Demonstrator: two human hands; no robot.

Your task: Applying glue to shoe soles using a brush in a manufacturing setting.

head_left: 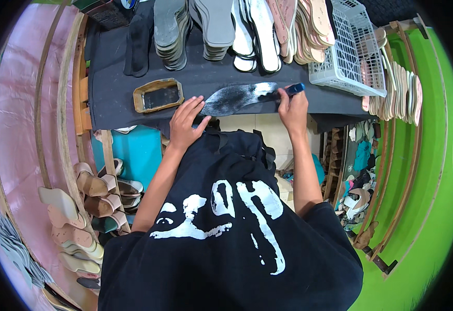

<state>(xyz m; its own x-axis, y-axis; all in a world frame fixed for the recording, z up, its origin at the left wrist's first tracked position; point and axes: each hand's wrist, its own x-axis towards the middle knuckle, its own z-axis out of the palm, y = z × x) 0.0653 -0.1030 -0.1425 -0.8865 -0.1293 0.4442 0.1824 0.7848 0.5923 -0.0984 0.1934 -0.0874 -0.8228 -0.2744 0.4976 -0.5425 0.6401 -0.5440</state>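
Observation:
A shoe sole, dark and ribbed with a shiny white patch toward its right end, lies flat near the front edge of the dark-covered table. My left hand rests at the sole's left tip, its fingers stretched out and the thumb apart. At the other end, my right hand is closed round a brush with a blue handle end. The brush's dark working end reaches the sole's right part, partly hidden by my fingers. Just left of the sole stands a small tan tray with a dark inside.
Along the table's back are stacks of grey insoles, white insoles and pinkish insoles. A white plastic basket stands at the back right. Racks hold shoes at left and more insoles at right.

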